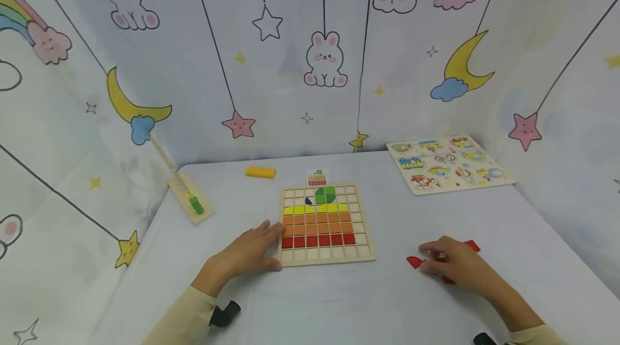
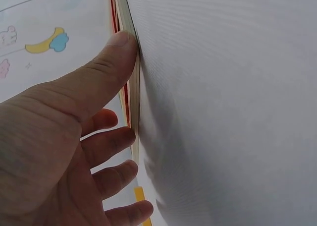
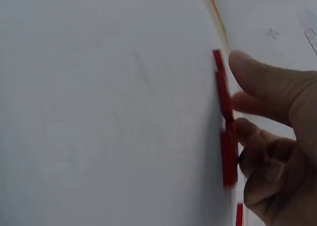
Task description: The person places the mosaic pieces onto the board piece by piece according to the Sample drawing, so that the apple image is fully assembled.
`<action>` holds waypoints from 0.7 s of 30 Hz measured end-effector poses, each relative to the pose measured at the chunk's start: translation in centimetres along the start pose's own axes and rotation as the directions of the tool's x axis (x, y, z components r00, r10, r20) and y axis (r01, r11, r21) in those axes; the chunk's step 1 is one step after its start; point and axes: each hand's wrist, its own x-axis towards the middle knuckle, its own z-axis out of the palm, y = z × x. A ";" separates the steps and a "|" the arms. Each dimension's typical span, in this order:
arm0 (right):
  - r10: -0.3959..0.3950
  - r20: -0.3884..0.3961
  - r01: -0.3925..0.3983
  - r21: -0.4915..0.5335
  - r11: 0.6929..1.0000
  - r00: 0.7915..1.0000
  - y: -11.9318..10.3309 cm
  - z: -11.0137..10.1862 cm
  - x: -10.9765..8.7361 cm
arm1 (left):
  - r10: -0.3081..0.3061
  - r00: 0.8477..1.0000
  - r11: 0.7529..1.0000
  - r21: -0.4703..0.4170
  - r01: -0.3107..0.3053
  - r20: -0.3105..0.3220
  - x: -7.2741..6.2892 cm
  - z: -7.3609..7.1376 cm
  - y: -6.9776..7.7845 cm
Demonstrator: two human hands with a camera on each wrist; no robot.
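A wooden grid board (image 1: 366, 243) lies on the table, filled with rows of red, orange and yellow tiles and a green round shape at the top. My left hand (image 1: 249, 251) rests against its left edge, thumb and fingers spread; the left wrist view shows the thumb (image 2: 106, 70) touching the board's side. Off to the right, my right hand (image 1: 457, 264) hovers low over several loose red pieces (image 1: 414, 262), partly covering them. Its thumb (image 3: 260, 80) and index finger stand apart, close to the red pieces (image 3: 229, 156), while the other fingers bend inward.
A small picture card (image 1: 318, 177) lies behind the board, with a yellow block (image 1: 260, 173) to its left. At the back left stands a wooden base (image 1: 199, 216) with a stick and a green caterpillar figure. A picture puzzle board (image 1: 450, 164) lies at the back right.
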 end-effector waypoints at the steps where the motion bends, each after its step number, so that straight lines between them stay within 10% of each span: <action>1: -0.038 -0.017 0.037 -0.041 0.998 0.999 -0.7 0.7 0.1 | 0.002 1.000 1.000 0.001 -0.002 0.000 0.0 0.0 0.0; 6: -0.129 -0.069 0.116 -0.175 0.978 0.989 -2.7 1.9 0.3 | 0.003 1.000 1.000 0.007 -0.003 0.000 0.0 -0.1 0.0; 21: -0.045 -0.035 0.036 -0.219 0.975 0.998 -5.1 2.1 1.3 | -0.007 1.000 1.000 0.001 0.007 -0.001 -0.2 -0.2 0.1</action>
